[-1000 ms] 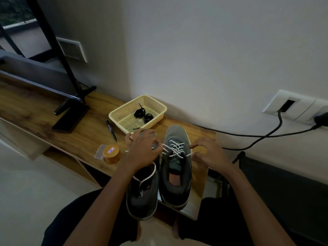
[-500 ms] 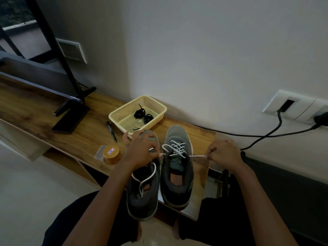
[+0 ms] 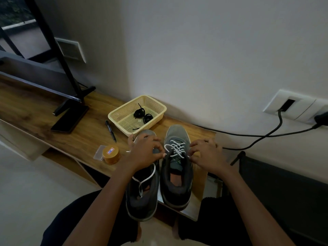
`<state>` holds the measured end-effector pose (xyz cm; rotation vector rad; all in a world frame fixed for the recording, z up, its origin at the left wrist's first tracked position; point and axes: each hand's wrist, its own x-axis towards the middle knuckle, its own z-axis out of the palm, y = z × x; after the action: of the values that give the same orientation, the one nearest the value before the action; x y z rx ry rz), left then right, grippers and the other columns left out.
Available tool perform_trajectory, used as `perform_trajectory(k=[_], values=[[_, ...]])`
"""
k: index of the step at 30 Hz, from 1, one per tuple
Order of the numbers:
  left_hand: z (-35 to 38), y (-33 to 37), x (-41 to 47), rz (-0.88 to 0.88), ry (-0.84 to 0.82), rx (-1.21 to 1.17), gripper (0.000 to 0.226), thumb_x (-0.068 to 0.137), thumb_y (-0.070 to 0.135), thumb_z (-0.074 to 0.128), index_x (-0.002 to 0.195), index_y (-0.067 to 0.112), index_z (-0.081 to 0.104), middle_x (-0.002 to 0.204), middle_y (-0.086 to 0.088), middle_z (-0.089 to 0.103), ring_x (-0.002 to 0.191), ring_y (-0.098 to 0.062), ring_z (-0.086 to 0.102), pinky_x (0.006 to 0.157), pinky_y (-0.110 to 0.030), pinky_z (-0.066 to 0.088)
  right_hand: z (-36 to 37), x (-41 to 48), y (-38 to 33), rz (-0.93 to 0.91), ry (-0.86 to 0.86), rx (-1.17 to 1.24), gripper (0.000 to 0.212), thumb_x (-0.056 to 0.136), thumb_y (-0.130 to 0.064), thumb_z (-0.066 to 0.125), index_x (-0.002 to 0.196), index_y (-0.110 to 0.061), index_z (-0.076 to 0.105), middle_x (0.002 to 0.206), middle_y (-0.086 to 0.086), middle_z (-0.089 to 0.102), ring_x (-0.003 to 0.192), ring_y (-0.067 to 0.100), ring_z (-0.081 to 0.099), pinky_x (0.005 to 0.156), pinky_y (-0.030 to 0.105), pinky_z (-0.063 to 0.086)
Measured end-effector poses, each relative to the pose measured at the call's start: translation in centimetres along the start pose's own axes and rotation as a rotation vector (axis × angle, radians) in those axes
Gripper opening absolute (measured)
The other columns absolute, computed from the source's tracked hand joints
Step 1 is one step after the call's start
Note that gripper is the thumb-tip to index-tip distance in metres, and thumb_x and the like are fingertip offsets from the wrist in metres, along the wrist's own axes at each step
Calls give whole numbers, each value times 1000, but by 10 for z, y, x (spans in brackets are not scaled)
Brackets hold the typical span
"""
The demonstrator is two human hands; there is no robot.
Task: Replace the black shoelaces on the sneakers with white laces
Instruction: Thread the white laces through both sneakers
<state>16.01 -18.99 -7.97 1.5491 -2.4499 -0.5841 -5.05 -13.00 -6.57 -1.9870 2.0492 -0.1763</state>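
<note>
returning right grip (image 3: pixel 207 155) beside white lace (image 3: pixel 174 148)

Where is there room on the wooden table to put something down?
Bare wood of the table lies between the phone and the marker, and under the screen. A smaller patch lies right of the right shoe, up to the table's end. It is crowded around the basket, orange tin, left shoe, and the left hand and right hand pinching the white lace.

The left hand (image 3: pixel 143 155) and right hand (image 3: pixel 207 155) pinch the ends of the white lace (image 3: pixel 174 148). The laced sneaker (image 3: pixel 175 194) lies between the fingertips. The second sneaker (image 3: pixel 142 206) lies under the left fingers. Beyond them stands the basket (image 3: pixel 125 104) containing black laces (image 3: pixel 142 113).
</note>
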Motion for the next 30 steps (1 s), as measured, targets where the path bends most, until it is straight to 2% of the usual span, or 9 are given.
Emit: perform_trajectory(k=[4, 9, 14, 19, 21, 25, 28, 30], values=[[-4, -1, -1, 2, 3, -18, 12, 81, 47, 66, 83, 35, 69, 137, 19, 46, 136, -13, 20, 108, -48, -10, -4, 0, 9, 34, 5, 12, 11, 87, -37, 61, 93, -31, 68, 127, -18, 50, 130, 17, 25, 109, 44, 14], [-6, -3, -2, -11, -13, 42, 12, 80, 50, 65, 80, 38, 66, 136, 22, 45, 136, -12, 19, 110, -53, -9, -10, -4, 26, 101, -6, 11, 3, 85, -34, 63, 83, -34, 65, 120, -18, 53, 127, 18, 27, 109, 44, 16], [-8, -5, -1, -9, -24, 36, 10, 81, 49, 65, 78, 40, 65, 137, 21, 45, 136, -13, 19, 111, -55, -5, -26, -14, 48, 266, -59, 34, 23, 82, -26, 65, 63, -35, 55, 105, -14, 56, 124, 22, 31, 109, 44, 15], [-9, -2, -1, -21, -30, 76, 10, 81, 49, 64, 75, 41, 62, 137, 22, 44, 137, -12, 18, 110, -54, -9, -25, -13, 54, 351, -89, 5, 10, 83, -27, 64, 73, -26, 63, 101, -8, 59, 120, 23, 36, 110, 48, 16], [-9, -3, -2, -19, -33, 71, 10, 81, 49, 65, 76, 40, 63, 138, 22, 43, 137, -12, 18, 109, -53, -10, -24, -13, 53, 375, -77, 28, 11, 82, -26, 64, 71, -23, 64, 96, -6, 61, 116, 23, 41, 108, 48, 19], [-10, -3, -2, -22, -20, 49, 11, 79, 49, 66, 73, 41, 63, 137, 23, 44, 136, -10, 18, 110, -53, -11, -25, -11, 56, 441, -26, 117, 14, 82, -18, 65, 85, -6, 71, 91, 6, 69, 89, 21, 53, 98, 40, 24], [-7, -6, 0, -2, -27, 32, 13, 80, 50, 66, 71, 42, 61, 134, 25, 45, 136, -10, 18, 110, -53, -11, -24, -10, 58, 417, -88, 162, 10, 80, -18, 68, 71, -15, 71, 77, -6, 66, 82, 16, 53, 101, 41, 32], [-3, -14, 5, 1, -33, -75, 16, 81, 56, 61, 79, 41, 67, 129, 24, 48, 133, -10, 23, 113, -55, -4, -23, -6, 59, 353, -105, 278, 13, 78, -15, 70, 67, -22, 69, 79, -9, 65, 86, 14, 58, 90, 36, 43]])
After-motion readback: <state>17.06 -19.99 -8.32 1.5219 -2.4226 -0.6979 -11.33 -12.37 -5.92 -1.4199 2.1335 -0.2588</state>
